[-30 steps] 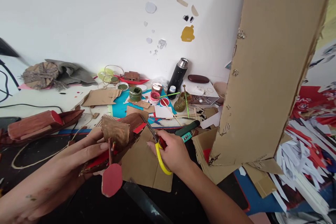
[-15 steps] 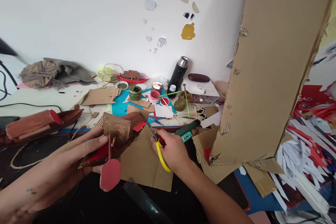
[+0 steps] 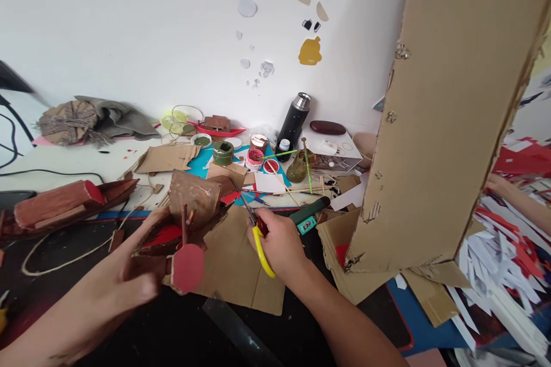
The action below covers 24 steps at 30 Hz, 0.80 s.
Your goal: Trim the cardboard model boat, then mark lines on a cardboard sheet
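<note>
A small brown-painted cardboard boat (image 3: 196, 198) with a curved brown canopy and red inside rests over the black work mat. On its near side a stick paddle with a red rounded blade (image 3: 188, 268) juts out. My left hand (image 3: 118, 275) is beside the boat, thumb spread away from it and partly blurred; the index finger reaches up along its left side, and whether it touches I cannot tell. My right hand (image 3: 279, 246) grips yellow-handled scissors (image 3: 262, 252), their blades angled up and left near the boat's far end. Beneath lies a flat cardboard piece (image 3: 245, 266).
Another brown boat (image 3: 64, 205) lies at left. Behind are a green paint jar (image 3: 222, 153), a pink paint jar (image 3: 255, 159) and a black flask (image 3: 293, 123). A tall cardboard panel (image 3: 451, 114) stands right, beyond it paper strips (image 3: 495, 275) and another person's arm (image 3: 520, 198).
My left hand has moved down and left, its thumb coming off the boat. The paddle blade has shifted slightly right and up. Another person's arm has appeared at the right.
</note>
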### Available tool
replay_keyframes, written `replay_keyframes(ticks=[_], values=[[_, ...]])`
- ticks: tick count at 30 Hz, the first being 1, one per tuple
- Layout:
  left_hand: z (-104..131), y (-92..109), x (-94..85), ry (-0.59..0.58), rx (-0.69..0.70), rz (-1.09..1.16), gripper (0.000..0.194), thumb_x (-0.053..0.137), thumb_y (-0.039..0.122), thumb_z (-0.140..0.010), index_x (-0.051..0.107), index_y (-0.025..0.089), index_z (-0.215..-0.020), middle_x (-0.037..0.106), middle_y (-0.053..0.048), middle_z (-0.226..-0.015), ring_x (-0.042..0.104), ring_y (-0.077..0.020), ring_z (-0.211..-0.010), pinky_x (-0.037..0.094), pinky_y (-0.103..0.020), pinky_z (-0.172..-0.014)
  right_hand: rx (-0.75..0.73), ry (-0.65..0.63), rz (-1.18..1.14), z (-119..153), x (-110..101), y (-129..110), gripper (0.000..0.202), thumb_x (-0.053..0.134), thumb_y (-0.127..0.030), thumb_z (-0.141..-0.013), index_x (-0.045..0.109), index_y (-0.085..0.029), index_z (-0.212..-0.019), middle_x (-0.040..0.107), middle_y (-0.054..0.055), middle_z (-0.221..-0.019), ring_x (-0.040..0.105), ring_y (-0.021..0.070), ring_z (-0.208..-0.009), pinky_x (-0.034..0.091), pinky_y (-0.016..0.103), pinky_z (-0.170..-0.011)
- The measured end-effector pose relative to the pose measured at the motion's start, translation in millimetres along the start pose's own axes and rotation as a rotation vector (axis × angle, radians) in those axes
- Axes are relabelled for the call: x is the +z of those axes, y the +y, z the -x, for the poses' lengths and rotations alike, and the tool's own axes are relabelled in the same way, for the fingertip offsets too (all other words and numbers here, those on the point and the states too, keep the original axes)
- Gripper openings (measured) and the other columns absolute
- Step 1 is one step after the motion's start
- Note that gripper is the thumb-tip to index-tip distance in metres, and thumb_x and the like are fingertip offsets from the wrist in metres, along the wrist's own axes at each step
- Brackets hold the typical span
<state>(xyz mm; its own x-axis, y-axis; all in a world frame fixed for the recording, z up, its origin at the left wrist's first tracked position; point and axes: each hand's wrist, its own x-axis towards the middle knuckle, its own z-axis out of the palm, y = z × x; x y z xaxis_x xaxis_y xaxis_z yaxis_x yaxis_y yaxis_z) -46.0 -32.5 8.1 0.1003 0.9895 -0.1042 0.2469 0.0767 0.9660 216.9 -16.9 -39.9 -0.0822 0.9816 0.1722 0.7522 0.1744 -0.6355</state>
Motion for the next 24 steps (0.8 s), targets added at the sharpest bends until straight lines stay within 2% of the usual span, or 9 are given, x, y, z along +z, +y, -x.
replay_keyframes(ticks=[2, 4, 6, 8, 12, 15, 19, 21, 24], values=[[-0.9, 7.2, 6.8, 0.025, -0.051, 0.004, 0.094, 0.092, 0.075, -0.056, 0.074, 0.032, -0.138, 0.084, -0.013, -0.099, 0.080, -0.0408, -0.085, 0.070, -0.054, -0.070, 0.003, -0.005, -0.005, -0.7, 1.7, -1.6, 0.011, 0.064, -0.026, -0.091, 0.073, -0.023, -0.086, 0.069, 0.000, -0.068, 0.054, 0.0167, -0.057, 0.029, 0.029, -0.058], [-2.4, 18.4, 16.0, 0.037, -0.007, 0.001, 0.088, 0.090, 0.067, -0.061, 0.072, 0.029, -0.138, 0.084, -0.012, -0.098, 0.080, -0.0404, -0.090, 0.070, -0.056, -0.080, 0.011, -0.012, -0.017, -1.1, 2.8, -3.5, 0.010, 0.064, -0.025, -0.091, 0.073, -0.023, -0.087, 0.069, 0.000, -0.067, 0.053, 0.0163, -0.057, 0.029, 0.029, -0.058], [-3.6, 28.9, 24.9, 0.096, 0.034, -0.077, 0.082, 0.087, 0.065, -0.065, 0.071, 0.028, -0.136, 0.082, -0.009, -0.092, 0.079, -0.0385, -0.092, 0.067, -0.057, -0.094, 0.025, -0.017, -0.020, -1.3, 2.8, -5.6, 0.008, 0.065, -0.024, -0.090, 0.073, -0.023, -0.089, 0.068, 0.000, -0.067, 0.052, 0.0159, -0.056, 0.029, 0.028, -0.057], [-4.7, 35.3, 31.4, 0.178, 0.068, -0.097, 0.074, 0.082, 0.062, -0.072, 0.070, 0.028, -0.136, 0.082, -0.007, -0.094, 0.079, -0.0360, -0.095, 0.065, -0.055, -0.100, 0.036, -0.021, -0.005, -1.4, 2.2, -7.4, 0.008, 0.066, -0.022, -0.088, 0.074, -0.023, -0.091, 0.068, 0.000, -0.067, 0.052, 0.0159, -0.057, 0.029, 0.027, -0.057], [-9.6, 33.4, 36.5, 0.189, 0.187, -0.100, 0.062, 0.080, 0.056, -0.079, 0.069, 0.026, -0.131, 0.082, -0.008, -0.106, 0.079, -0.0328, -0.100, 0.068, -0.047, -0.091, 0.049, -0.015, 0.007, -0.9, 3.1, -7.4, 0.006, 0.068, -0.021, -0.086, 0.072, -0.023, -0.090, 0.066, -0.001, -0.066, 0.051, 0.0164, -0.058, 0.029, 0.027, -0.057], [-14.0, 23.9, 35.5, 0.248, 0.271, -0.193, 0.049, 0.079, 0.057, -0.081, 0.071, 0.026, -0.117, 0.077, -0.008, -0.110, 0.078, -0.0286, -0.098, 0.068, -0.040, -0.084, 0.053, 0.014, -0.044, -0.6, 5.7, -5.3, 0.004, 0.066, -0.025, -0.088, 0.070, -0.024, -0.087, 0.062, -0.001, -0.064, 0.048, 0.0163, -0.057, 0.030, 0.027, -0.057], [-16.6, 14.2, 33.7, 0.379, 0.349, -0.287, 0.056, 0.079, 0.061, -0.079, 0.065, 0.026, -0.122, 0.071, -0.007, -0.124, 0.074, -0.0284, -0.110, 0.067, -0.040, -0.090, 0.034, 0.036, -0.140, -0.7, 3.6, -6.2, 0.016, 0.063, -0.035, -0.095, 0.067, -0.024, -0.083, 0.057, -0.003, -0.063, 0.043, 0.0156, -0.056, 0.030, 0.027, -0.056], [-16.6, 14.7, 34.6, 0.351, 0.372, -0.330, 0.056, 0.075, 0.060, -0.084, 0.064, 0.027, -0.127, 0.073, -0.006, -0.125, 0.074, -0.0294, -0.113, 0.066, -0.043, -0.096, 0.021, 0.030, -0.149, -0.8, -0.8, -8.4, 0.023, 0.064, -0.042, -0.097, 0.067, -0.024, -0.083, 0.056, -0.003, -0.063, 0.044, 0.0157, -0.056, 0.031, 0.027, -0.056], [-15.6, 21.5, 37.8, 0.297, 0.421, -0.378, 0.044, 0.070, 0.056, -0.090, 0.070, 0.027, -0.123, 0.078, -0.005, -0.115, 0.076, -0.0288, -0.108, 0.065, -0.043, -0.097, 0.012, 0.013, -0.130, -0.4, -8.4, -11.6, 0.029, 0.067, -0.051, -0.097, 0.071, -0.024, -0.088, 0.060, -0.002, -0.064, 0.049, 0.0162, -0.058, 0.033, 0.027, -0.058]])
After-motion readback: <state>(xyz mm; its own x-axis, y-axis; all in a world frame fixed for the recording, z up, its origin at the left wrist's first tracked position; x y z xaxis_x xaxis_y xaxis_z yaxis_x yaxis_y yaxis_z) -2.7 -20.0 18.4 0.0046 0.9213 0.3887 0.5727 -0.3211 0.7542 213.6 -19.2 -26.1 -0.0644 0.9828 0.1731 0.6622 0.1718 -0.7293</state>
